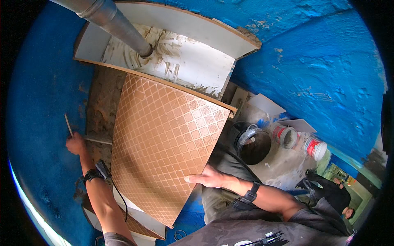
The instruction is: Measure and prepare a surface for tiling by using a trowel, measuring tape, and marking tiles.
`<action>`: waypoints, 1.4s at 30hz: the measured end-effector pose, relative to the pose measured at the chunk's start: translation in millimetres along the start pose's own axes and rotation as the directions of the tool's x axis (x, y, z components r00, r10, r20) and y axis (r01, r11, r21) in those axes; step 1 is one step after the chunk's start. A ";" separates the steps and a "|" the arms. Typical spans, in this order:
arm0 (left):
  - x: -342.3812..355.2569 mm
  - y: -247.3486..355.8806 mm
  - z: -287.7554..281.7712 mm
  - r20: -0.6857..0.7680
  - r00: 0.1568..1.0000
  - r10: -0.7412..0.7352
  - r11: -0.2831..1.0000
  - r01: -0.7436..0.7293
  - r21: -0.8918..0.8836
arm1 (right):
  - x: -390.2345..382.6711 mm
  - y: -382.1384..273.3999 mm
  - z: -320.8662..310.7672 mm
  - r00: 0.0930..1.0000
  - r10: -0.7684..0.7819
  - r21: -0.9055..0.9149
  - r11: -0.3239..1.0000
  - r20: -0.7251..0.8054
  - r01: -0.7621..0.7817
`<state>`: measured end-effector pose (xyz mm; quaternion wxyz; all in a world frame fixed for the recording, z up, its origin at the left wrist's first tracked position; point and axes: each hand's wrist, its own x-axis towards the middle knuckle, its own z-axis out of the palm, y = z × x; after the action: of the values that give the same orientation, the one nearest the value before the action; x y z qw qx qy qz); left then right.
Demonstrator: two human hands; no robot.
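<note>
A large tile (164,139) tilts in front of me, its brown back with a grid of raised squares turned up. My right hand (209,177) grips the tile's right edge, thumb on top and fingers hidden underneath. To the left, by the blue wall, my left hand (75,144) is closed round a thin pale stick (68,124) that points up. A light grey strip (98,140) runs between that hand and the tile's left edge; I cannot tell whether the hand touches it. The tile's top edge meets the brown front edge of a white-lined box (201,61).
A metal pipe (119,30) comes down into the smeared box. Right of the tile stand a black bucket (236,139) and two white-and-red pails (284,136). Blue walls (312,74) enclose the space. Another person (328,190) is at the lower right. A tiled piece (141,227) sits below.
</note>
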<state>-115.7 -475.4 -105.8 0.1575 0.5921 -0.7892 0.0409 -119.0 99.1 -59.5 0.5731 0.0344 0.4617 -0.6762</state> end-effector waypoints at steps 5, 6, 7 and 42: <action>-3.2 5.4 -3.8 0.000 1.000 -0.009 1.000 0.009 -0.020 | 0.6 7.1 -1.6 0.999 0.045 -0.017 0.999 0.003 -0.045; -3.2 4.0 -4.4 -0.005 1.000 -0.013 1.000 0.013 -0.019 | 0.2 5.4 -0.6 0.999 0.042 -0.007 0.999 0.009 -0.042; -2.4 2.7 -5.2 -0.006 1.000 -0.013 1.000 0.013 -0.017 | 0.0 4.7 0.4 0.999 0.039 0.003 0.999 0.014 -0.039; 34.9 -19.9 13.0 0.026 0.927 0.373 0.925 -0.374 0.063 | 5.5 -20.8 12.4 0.987 0.152 -0.011 0.988 -0.060 -0.153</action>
<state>-108.1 -516.7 -110.1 0.1216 0.4362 -0.8868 0.0925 -131.7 85.1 -43.4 0.6096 0.0851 0.4797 -0.6254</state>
